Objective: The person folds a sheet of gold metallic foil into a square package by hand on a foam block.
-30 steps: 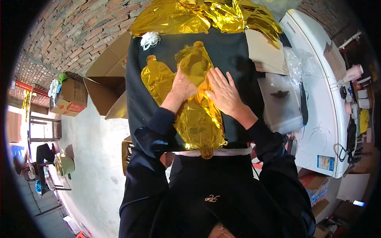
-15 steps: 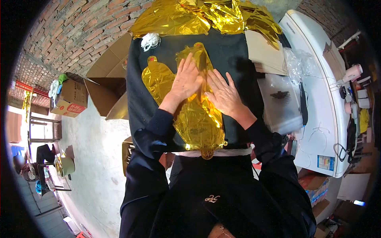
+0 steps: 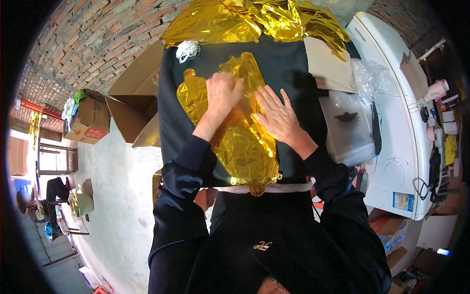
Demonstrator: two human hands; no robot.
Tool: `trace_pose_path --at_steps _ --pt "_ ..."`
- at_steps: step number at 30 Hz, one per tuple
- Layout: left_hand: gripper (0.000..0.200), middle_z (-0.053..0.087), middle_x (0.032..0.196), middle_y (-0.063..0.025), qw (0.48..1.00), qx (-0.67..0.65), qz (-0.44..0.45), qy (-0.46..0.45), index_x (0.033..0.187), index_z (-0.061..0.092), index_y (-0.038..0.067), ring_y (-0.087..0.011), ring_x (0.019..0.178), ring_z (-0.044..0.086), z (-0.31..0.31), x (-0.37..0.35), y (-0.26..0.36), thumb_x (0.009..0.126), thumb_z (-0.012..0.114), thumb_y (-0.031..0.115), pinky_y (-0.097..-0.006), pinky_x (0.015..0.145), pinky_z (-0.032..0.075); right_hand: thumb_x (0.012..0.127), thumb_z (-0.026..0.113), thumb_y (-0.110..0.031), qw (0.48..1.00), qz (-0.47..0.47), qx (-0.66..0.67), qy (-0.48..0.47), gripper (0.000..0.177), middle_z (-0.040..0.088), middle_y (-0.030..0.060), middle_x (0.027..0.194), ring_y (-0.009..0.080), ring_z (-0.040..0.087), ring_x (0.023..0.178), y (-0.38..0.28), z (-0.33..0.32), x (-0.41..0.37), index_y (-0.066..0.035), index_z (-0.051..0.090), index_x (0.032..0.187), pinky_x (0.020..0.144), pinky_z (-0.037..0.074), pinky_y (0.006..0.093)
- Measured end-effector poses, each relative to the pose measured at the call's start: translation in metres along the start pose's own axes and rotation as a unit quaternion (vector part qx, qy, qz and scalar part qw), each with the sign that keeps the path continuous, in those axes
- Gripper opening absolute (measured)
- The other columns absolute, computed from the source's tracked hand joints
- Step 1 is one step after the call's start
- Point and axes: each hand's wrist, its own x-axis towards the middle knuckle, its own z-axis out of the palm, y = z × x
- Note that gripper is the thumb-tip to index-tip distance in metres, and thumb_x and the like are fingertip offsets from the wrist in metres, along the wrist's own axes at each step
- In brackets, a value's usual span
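A flat gold foil balloon [image 3: 247, 152] lies on the black-covered table, its narrow tabbed end hanging at the front edge. Two lobes spread toward the back, the left one with a reddish mark near its tip. On the upper middle of the foil, my left hand [image 3: 223, 95] has its fingers curled down, closed on the balloon; its fingertips are hidden. Flat along the right side of the balloon rests my right hand [image 3: 277, 116], fingers stretched out and thumb apart, pressing the foil.
More gold foil [image 3: 215, 22] is heaped at the table's back edge. White string [image 3: 187, 50] lies at the back left. Beige card sheets [image 3: 328, 61] and clear plastic bags [image 3: 347, 132] lie on the right, beside a white appliance [image 3: 391, 161]. An open cardboard box [image 3: 129, 115] stands left.
My left hand has gone from lying flat to curled fingers, and its fingertips have drawn back toward me. My right hand stays flat in nearly the same place.
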Motion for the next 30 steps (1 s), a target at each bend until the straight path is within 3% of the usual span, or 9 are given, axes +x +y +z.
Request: trace_pose_path --at_steps 1,9,17,25,28,30 --pt "0.03 0.069 0.089 -0.0135 1.0 0.018 0.007 0.012 0.08 0.068 0.003 -0.0343 0.096 0.062 0.002 -0.001 -0.004 0.088 0.072 0.032 -0.0501 0.084 0.042 0.103 0.055 -0.042 1.0 0.002 0.0 -0.003 0.065 0.039 0.015 0.163 0.0282 0.03 0.155 0.0 0.0 0.0 -0.001 0.045 0.153 0.125 0.019 0.0575" --pt "0.021 0.068 0.093 -0.0108 0.985 0.169 0.022 0.009 0.085 0.071 0.006 -0.0315 0.099 0.061 0.0 -0.016 -0.013 0.086 0.072 0.028 -0.0467 0.084 0.042 0.104 0.053 -0.043 1.0 -0.006 -0.005 -0.023 0.067 0.034 0.0147 0.167 0.0289 0.025 0.157 0.0 -0.002 0.0 -0.003 0.041 0.156 0.126 0.017 0.057" --pt "0.019 0.066 0.094 -0.0106 0.982 0.187 0.028 0.011 0.088 0.069 0.007 -0.0315 0.098 0.059 0.004 -0.016 -0.013 0.082 0.072 0.025 -0.0465 0.084 0.041 0.1 0.058 -0.048 0.999 0.006 0.015 0.039 0.074 0.032 0.0194 0.167 0.0333 0.023 0.157 0.0 -0.001 -0.002 0.0 0.042 0.154 0.126 0.016 0.0569" --pt "0.024 0.063 0.097 -0.0115 0.983 0.18 0.023 -0.002 0.094 0.066 0.007 -0.0324 0.099 0.057 0.004 -0.016 -0.016 0.078 0.074 0.023 -0.0472 0.084 0.04 0.098 0.061 -0.049 1.0 0.0 0.005 0.021 0.076 0.038 0.0212 0.163 0.0349 0.027 0.156 0.001 0.002 -0.002 0.004 0.046 0.15 0.125 0.016 0.0588" --pt "0.04 0.062 0.114 -0.013 0.98 0.2 0.002 0.0 0.117 0.064 0.006 -0.0323 0.11 0.057 -0.001 -0.015 -0.01 0.083 0.074 0.025 -0.048 0.092 0.042 0.098 0.061 -0.05 1.0 -0.002 0.005 0.025 0.075 0.039 0.0213 0.162 0.0349 0.029 0.155 0.001 0.002 -0.001 0.004 0.048 0.148 0.125 0.017 0.059" --pt "0.051 0.059 0.13 -0.0153 0.981 0.174 0.063 0.054 0.132 0.058 0.006 -0.0336 0.125 0.053 -0.007 -0.015 0.003 0.086 0.072 0.024 -0.0497 0.103 0.04 0.098 0.061 -0.05 1.0 -0.003 0.006 0.029 0.075 0.04 0.0214 0.161 0.0349 0.03 0.154 0.002 0.002 -0.001 0.004 0.048 0.148 0.125 0.017 0.0589"
